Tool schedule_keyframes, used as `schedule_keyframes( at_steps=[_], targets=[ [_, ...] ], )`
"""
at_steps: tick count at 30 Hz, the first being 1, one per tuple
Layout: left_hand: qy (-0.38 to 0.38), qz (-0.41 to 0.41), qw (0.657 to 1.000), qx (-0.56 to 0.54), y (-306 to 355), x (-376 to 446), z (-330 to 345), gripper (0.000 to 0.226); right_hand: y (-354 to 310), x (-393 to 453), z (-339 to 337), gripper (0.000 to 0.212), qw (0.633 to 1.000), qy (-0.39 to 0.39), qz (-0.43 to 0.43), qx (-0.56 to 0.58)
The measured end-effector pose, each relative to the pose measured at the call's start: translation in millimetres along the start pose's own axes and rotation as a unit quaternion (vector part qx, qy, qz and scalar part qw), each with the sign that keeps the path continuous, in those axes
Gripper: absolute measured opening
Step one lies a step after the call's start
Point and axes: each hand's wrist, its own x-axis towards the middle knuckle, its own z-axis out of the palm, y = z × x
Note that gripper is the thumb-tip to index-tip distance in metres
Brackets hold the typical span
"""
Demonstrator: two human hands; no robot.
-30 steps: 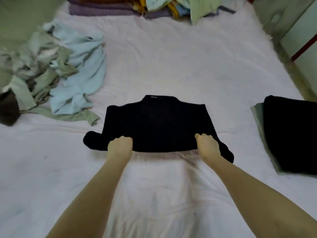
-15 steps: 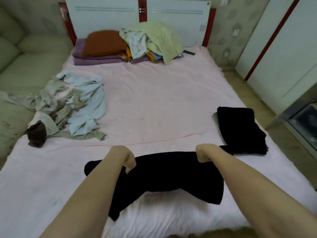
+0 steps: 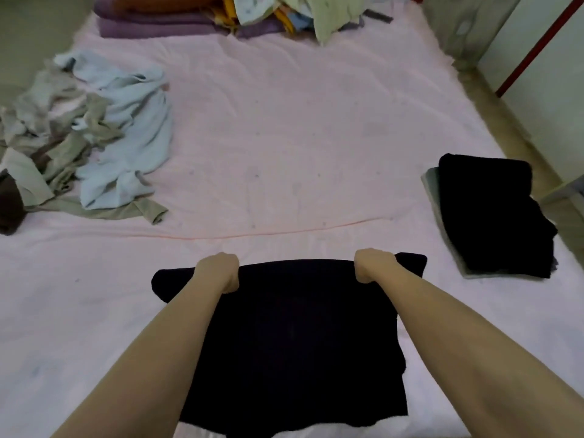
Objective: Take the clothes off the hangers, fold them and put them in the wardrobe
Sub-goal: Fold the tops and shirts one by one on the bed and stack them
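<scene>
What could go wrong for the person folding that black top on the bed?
Both the left hand and right hand grip only the far edge of the black top, so the fold may land crooked. Its near edge hangs by the edge of the bed and might slide off.

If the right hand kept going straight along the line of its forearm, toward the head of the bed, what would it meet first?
The right hand, gripping the black garment, would likely meet only bare pink bedsheet for a long stretch, then the heap of pale mixed clothes at the bed's head. Depth is hard to judge here.
</scene>
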Motion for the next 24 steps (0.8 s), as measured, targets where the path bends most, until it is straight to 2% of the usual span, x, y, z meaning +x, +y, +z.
schedule_keyframes(
  at_steps=[5,10,11,13,14,16,17,19,21,24],
  targets=[
    [0.059,-0.036,0.998,-0.009,4.0,108.1,7.9,0.026,-7.0,105.4,-12.9,0.023,0.998,0.068,-0.011,0.009],
    [0.117,-0.068,0.99,-0.036,3.5,175.3,8.5,0.025,-11.1,174.0,-21.0,0.008,0.99,0.141,-0.017,-0.006],
    [0.135,-0.077,0.987,-0.041,4.2,185.8,9.5,0.028,-12.1,187.0,-20.2,0.015,0.985,0.173,-0.011,0.0],
    [0.183,-0.09,0.978,-0.044,5.6,198.0,14.4,0.043,-13.6,201.5,-13.9,0.045,0.967,0.254,-0.003,0.024],
    [0.203,-0.085,0.975,-0.034,6.9,202.8,17.1,0.051,-18.0,204.2,-10.3,0.051,0.958,0.282,-0.028,0.047],
    [0.231,-0.044,0.972,-0.026,12.5,209.4,22.8,0.06,-35.9,201.0,1.8,0.05,0.932,0.319,-0.145,0.094],
    [0.237,-0.016,0.971,-0.032,16.7,212.1,25.1,0.062,-47.4,197.6,9.3,0.052,0.914,0.329,-0.22,0.092],
    [0.234,0.033,0.971,-0.028,25.1,215.5,31.0,0.065,-67.3,193.0,23.7,0.059,0.888,0.302,-0.347,0.019],
    [0.219,0.046,0.975,0.006,25.8,217.3,45.5,0.067,-77.8,198.2,37.1,0.064,0.885,0.26,-0.384,-0.039],
    [0.176,0.008,0.984,-0.006,6.2,219.6,68.9,0.068,-80.5,214.4,48.8,0.068,0.902,0.253,-0.348,-0.021]
  ],
)
